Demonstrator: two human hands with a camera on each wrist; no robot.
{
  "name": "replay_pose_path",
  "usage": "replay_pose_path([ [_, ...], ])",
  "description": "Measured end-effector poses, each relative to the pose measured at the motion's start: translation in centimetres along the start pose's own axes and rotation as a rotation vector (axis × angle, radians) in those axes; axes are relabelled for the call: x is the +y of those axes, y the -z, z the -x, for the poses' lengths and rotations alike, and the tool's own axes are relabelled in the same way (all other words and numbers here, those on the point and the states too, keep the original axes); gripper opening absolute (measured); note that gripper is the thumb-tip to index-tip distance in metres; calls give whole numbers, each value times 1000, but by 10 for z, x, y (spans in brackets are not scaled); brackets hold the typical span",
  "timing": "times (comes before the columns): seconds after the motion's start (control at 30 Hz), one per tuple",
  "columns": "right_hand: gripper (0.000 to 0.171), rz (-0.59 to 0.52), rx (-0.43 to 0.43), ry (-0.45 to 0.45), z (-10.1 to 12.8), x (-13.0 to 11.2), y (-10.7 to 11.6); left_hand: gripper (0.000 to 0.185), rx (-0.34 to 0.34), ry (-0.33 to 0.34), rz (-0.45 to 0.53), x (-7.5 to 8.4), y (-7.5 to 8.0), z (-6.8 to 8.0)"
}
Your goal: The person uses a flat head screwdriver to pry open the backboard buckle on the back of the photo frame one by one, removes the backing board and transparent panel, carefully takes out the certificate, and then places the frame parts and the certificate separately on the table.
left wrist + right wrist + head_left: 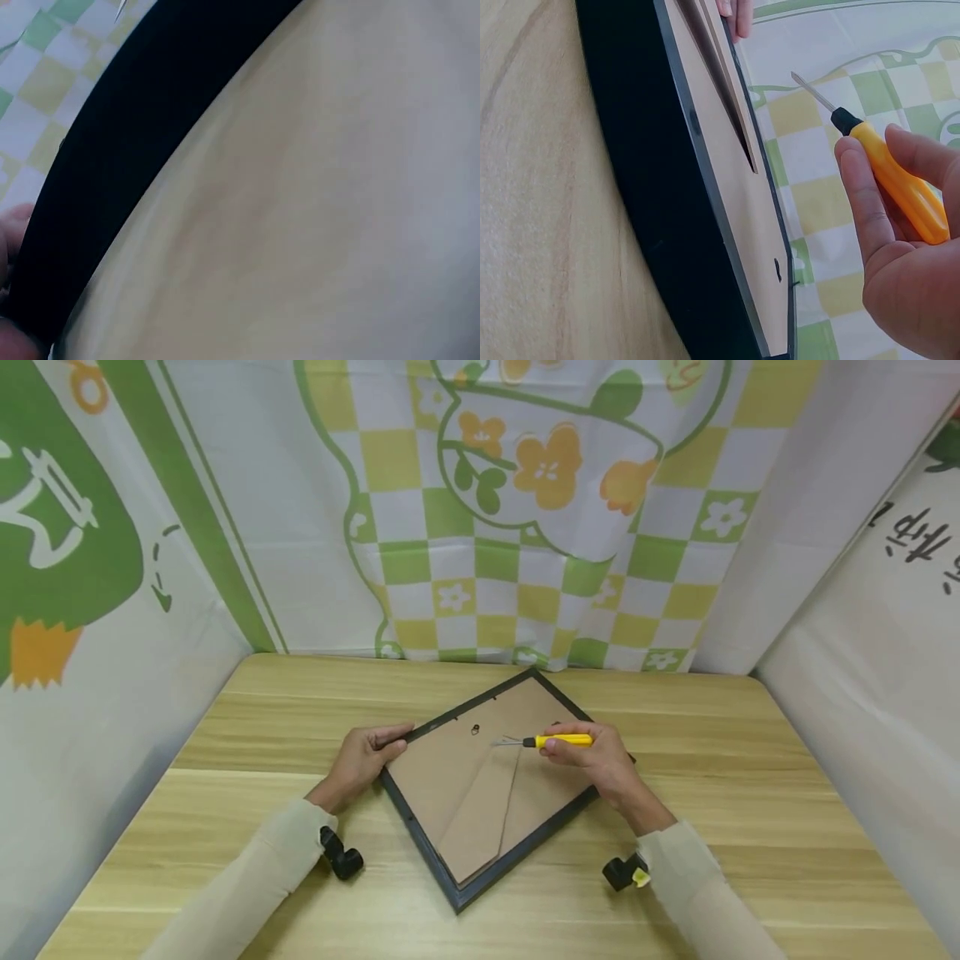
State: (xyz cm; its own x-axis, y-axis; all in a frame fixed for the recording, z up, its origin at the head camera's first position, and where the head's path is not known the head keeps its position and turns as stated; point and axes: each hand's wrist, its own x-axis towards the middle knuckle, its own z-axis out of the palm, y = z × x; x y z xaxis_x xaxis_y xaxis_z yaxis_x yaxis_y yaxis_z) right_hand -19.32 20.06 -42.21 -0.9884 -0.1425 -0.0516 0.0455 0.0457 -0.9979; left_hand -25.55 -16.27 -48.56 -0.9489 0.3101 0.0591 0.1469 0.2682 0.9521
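Observation:
A black picture frame (427,852) is turned back-side up, with its brown backing board (438,777) facing up. A flat stand leg (480,827) lies along the board, and a small dark hanging ring (476,729) sits near its upper part. My left hand (356,764) grips the frame's left corner, thumb over the edge. Between thumb and fingers, my right hand (907,262) holds a screwdriver (877,154) with a yellow handle and black collar. Its thin metal shaft points left over the board in the head view; the right wrist view shows the tip apart from the board.
Beneath the frame is a light wood-grain table (712,777). A patterned cloth (540,610) hangs behind its back edge, with white printed sheets at both sides. Black wrist cameras (341,856) hang by both sleeves.

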Motion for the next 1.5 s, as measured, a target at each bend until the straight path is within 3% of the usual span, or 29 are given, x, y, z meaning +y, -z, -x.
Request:
replay_pose_path([
  [0.47, 44, -29, 19, -13, 1, 1, 3, 35, 223, 133, 11, 12, -25, 43],
  [0.73, 42, -2, 30, -1, -2, -1, 5, 35, 331, 171, -66, 21, -40, 59],
  [0.87, 41, 8, 27, -16, -1, -1, 3, 33, 347, 124, -183, 23, -41, 64],
  [0.97, 42, -1, 24, -20, 0, 0, 3, 37, 297, 53, -303, 25, -35, 62],
  [1.07, 42, -2, 30, -13, 1, 0, 4, 50, 157, -12, -326, 24, -26, 53],
  [1.27, 42, 8, 30, -13, 3, -1, 5, 69, -192, -86, -107, 12, -10, 31],
  [1.37, 42, 7, 30, -20, 3, 0, 4, 69, -268, -90, -17, 5, -7, 24],
  [1.5, 42, 9, 33, -20, 4, 0, 5, 61, -298, -90, 36, 2, -9, 23],
])
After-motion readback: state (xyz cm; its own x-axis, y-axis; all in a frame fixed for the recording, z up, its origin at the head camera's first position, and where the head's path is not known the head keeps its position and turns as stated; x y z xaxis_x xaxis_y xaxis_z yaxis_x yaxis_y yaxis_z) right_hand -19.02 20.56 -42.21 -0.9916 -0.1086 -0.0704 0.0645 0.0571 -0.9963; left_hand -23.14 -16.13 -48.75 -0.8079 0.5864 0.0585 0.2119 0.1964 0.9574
